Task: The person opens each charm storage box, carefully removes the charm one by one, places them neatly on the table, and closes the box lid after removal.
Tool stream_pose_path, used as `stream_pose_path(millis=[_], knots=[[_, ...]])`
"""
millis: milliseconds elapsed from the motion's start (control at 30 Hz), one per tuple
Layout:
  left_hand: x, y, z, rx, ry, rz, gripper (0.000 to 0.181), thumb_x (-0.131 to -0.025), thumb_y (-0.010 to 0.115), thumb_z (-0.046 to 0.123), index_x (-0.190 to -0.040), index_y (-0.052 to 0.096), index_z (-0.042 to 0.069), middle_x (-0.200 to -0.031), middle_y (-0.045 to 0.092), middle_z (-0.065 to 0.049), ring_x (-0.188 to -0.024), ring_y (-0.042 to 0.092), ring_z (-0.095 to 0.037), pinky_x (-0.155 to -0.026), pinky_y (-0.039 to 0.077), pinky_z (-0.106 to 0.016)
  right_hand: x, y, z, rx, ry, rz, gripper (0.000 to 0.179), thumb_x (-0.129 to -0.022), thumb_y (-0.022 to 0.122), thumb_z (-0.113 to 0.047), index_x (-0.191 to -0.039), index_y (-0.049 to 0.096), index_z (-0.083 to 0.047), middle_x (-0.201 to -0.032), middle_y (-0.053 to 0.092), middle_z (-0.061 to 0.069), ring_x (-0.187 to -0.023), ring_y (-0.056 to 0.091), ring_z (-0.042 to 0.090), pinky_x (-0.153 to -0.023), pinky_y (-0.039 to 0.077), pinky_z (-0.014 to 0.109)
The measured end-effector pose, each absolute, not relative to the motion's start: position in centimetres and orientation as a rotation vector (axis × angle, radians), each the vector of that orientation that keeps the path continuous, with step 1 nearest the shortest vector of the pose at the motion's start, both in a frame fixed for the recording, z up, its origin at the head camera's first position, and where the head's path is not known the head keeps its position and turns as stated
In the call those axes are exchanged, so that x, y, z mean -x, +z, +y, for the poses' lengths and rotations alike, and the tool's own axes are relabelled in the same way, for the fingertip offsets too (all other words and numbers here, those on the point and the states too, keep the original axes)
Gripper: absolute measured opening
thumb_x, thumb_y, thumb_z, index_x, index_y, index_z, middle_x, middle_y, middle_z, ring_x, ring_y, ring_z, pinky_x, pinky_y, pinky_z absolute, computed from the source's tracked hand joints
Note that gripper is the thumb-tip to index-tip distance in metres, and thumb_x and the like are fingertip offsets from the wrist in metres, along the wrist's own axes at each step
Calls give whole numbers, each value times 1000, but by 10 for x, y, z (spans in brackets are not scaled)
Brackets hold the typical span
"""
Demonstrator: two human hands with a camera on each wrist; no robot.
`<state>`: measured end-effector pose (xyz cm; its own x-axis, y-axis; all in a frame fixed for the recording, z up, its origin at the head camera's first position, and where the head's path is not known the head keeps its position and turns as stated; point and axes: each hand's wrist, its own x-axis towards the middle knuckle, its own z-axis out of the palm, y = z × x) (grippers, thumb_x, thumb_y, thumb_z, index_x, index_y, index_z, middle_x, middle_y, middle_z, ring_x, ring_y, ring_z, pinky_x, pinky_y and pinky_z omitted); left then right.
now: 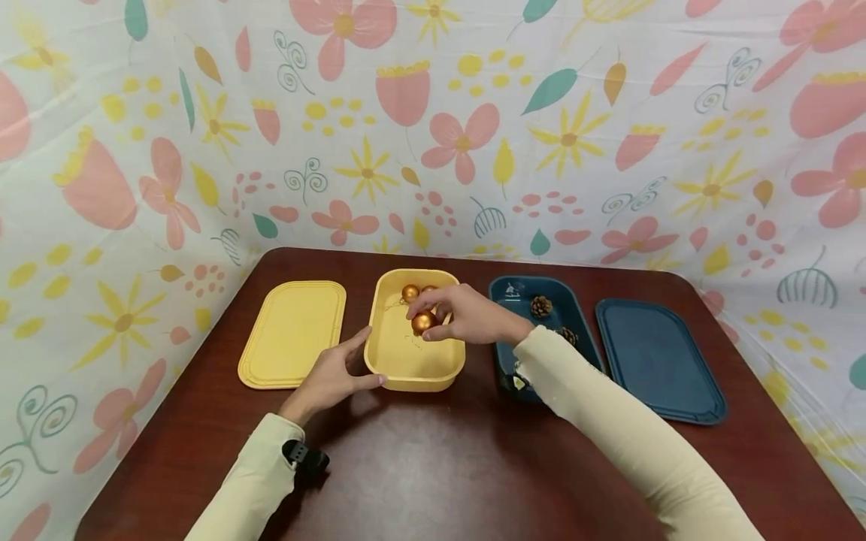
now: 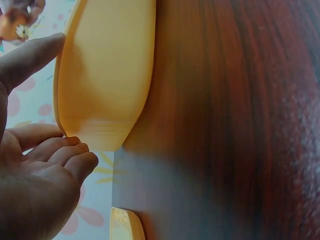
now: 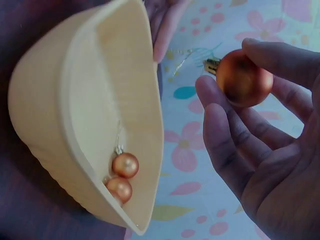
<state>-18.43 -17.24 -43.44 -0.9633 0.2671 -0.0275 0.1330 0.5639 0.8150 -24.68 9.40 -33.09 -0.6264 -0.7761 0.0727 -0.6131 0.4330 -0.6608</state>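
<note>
In my right hand a copper-coloured Christmas bauble is pinched between thumb and fingers, its gold cap and string showing. It is held over the yellow box. Two more baubles lie together inside that box, at its far end in the head view. My left hand rests against the box's near left corner, thumb extended by the front rim and the other fingers along the left side. In the left wrist view, the thumb and fingertips touch the rim, spread apart.
A yellow lid lies flat on the dark wood table, left of the box. To the right stands a blue box with pinecones in it, partly hidden by my right sleeve. Further right is a blue lid. Flowered cloth hangs behind.
</note>
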Motion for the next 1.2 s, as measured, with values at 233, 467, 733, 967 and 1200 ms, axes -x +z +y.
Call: stream_pose_path(millis=[233,467,733,967,1200], knots=[[184,-434,-173,-352,1351,2642,97,-82,83,34,-159,29,10,-165,30,-7,-145,42,-34,-118,38,-50,222,-337,102,1097,-1047,2429,41,-90,76,-13,-127,58,-12,-121,71,6,-104,70,19,-85,59,36],[187,-434,-174,-365,1375,2645,96,-82,83,31,-159,30,7,-165,31,-9,-144,44,-33,-117,39,-48,206,-351,105,1116,-1128,2393,34,-88,77,-10,-118,61,-14,-114,68,4,-87,71,10,-80,60,27],[186,-434,-173,-373,1377,2635,96,-83,82,31,-159,29,6,-165,30,-10,-146,41,-35,-117,39,-49,187,-368,101,1219,-1150,2376,34,-89,75,-9,-122,65,-9,-116,66,3,-92,69,14,-79,60,25],[186,-435,-172,-367,1379,2637,95,-83,82,31,-158,30,6,-165,31,-10,-145,42,-36,-117,39,-49,174,-381,95,1257,-1167,2403,38,-89,73,-6,-125,66,-15,-114,65,0,-93,62,13,-75,59,24],[185,-434,-174,-355,1375,2628,96,-83,82,34,-159,29,7,-165,30,-9,-145,41,-36,-116,40,-50,164,-398,85,1281,-1184,2363,27,-88,75,-6,-112,72,-19,-108,64,-1,-87,60,10,-74,58,21]])
